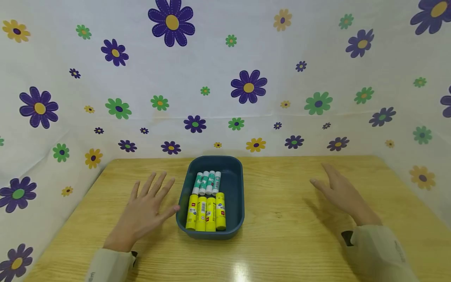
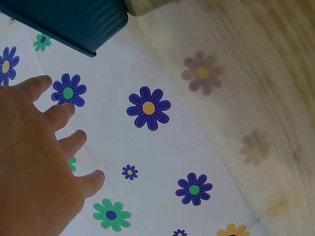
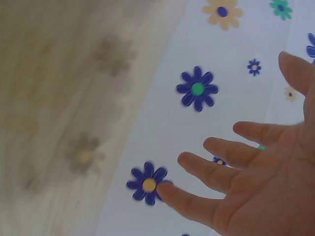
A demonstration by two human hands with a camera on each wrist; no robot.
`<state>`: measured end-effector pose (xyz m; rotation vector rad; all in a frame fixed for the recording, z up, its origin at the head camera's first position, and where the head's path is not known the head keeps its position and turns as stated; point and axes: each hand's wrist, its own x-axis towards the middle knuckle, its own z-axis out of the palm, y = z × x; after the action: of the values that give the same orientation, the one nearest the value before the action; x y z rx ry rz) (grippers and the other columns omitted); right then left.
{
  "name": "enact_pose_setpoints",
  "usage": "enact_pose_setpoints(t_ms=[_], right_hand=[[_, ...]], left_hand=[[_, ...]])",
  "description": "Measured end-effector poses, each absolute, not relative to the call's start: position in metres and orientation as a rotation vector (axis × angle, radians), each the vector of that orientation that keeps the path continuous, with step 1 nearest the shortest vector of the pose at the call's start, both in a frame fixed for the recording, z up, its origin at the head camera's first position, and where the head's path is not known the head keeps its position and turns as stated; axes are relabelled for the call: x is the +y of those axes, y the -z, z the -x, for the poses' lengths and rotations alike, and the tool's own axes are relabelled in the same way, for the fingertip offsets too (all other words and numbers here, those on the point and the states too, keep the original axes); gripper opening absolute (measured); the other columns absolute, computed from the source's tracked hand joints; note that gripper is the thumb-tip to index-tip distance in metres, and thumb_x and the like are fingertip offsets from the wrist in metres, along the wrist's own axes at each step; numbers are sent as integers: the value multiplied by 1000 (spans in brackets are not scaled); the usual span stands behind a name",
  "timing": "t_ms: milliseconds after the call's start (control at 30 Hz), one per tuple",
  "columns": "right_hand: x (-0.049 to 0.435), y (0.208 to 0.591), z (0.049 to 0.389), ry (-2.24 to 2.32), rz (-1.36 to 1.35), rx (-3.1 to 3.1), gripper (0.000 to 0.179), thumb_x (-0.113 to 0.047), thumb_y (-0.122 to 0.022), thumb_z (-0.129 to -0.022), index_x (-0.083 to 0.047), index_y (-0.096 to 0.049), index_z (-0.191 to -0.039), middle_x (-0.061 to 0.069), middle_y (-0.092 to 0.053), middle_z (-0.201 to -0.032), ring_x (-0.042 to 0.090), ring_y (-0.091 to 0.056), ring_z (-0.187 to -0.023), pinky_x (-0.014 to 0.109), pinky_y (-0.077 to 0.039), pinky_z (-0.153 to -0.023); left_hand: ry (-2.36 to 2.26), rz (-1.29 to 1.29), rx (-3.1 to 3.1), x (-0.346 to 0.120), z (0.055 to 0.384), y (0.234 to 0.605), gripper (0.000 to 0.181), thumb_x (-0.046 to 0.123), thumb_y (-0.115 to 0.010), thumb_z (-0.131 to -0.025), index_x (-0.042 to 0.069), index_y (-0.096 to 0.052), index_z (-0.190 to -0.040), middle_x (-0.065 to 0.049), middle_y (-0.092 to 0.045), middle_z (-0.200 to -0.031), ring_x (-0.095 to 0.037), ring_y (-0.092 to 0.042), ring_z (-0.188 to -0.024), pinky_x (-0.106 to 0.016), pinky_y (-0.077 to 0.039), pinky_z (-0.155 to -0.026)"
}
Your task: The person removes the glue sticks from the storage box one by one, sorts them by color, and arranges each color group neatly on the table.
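Observation:
My left hand (image 1: 142, 213) is spread with straight fingers over the table, its thumb overlapping the left rim of a dark blue tray (image 1: 235, 203) in the head view. Several yellow glue sticks (image 1: 201, 213) lie side by side in the tray's near part. Behind them is a row of smaller white-and-green glue sticks (image 1: 208, 183). To the right, well apart from the tray, my right hand (image 1: 343, 196) holds nothing, and its fingers (image 3: 197, 172) are extended in the right wrist view. The left wrist view shows the left hand (image 2: 34, 162) with the tray's corner (image 2: 93, 24) above it.
The wooden table (image 1: 278, 243) bears the tray near its middle. A white cloth (image 1: 211, 58) printed with purple, green and yellow flowers hangs behind the table and along both sides.

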<state>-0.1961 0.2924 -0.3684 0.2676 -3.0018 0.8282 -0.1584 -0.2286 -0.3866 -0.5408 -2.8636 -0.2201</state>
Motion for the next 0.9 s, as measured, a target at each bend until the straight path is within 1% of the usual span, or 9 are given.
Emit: enact_pose_setpoints(t_ms=[33,167,333,467,600,900], right_hand=[[288,364,199,-884,-270,-2978,80,-45,-45,-108,13,-17,-155,41,-20,-156,62,-27,-137,76,-26,-105],[270,348,206,-1107,-237,-2912,74,-42,-49,-107,10,-24,-154,38,-30,-154,58,-38,-133,71,-37,-102],[248,336,217,-1331,-213,-2813,65,-34,-51,-108,9,-31,-152,35,-40,-150,54,-46,-130,63,-44,-102],[230,331,226,-1567,-215,-2716,60,-30,-53,-107,10,-36,-149,34,-46,-146,49,-51,-128,57,-46,-104],[211,322,234,-1770,-211,-2648,59,-30,-55,-106,9,-38,-148,32,-48,-144,45,-54,-127,54,-46,-105],[162,314,248,-1987,-233,-2622,55,-21,-58,-105,8,-38,-147,30,-49,-143,43,-57,-125,48,-49,-103]], left_hand=[[219,551,-2869,-227,158,386,78,61,-50,-99,13,-38,-158,-16,-23,-166,-40,-13,-153,-68,-8,-117],[211,570,-2891,-222,157,389,77,61,-50,-99,13,-39,-158,-16,-24,-166,-40,-14,-152,-68,-7,-117],[207,615,-2884,-215,158,391,76,61,-50,-99,12,-40,-157,-15,-27,-165,-41,-17,-152,-69,-8,-117],[205,652,-2855,-210,157,390,75,61,-49,-99,12,-41,-157,-14,-30,-164,-41,-21,-151,-69,-11,-117],[212,684,-2831,-207,158,390,75,60,-50,-100,12,-41,-157,-14,-31,-163,-40,-22,-150,-70,-11,-116],[158,681,-2838,-206,157,392,75,60,-51,-99,11,-43,-155,-11,-35,-162,-40,-27,-149,-69,-12,-117]])
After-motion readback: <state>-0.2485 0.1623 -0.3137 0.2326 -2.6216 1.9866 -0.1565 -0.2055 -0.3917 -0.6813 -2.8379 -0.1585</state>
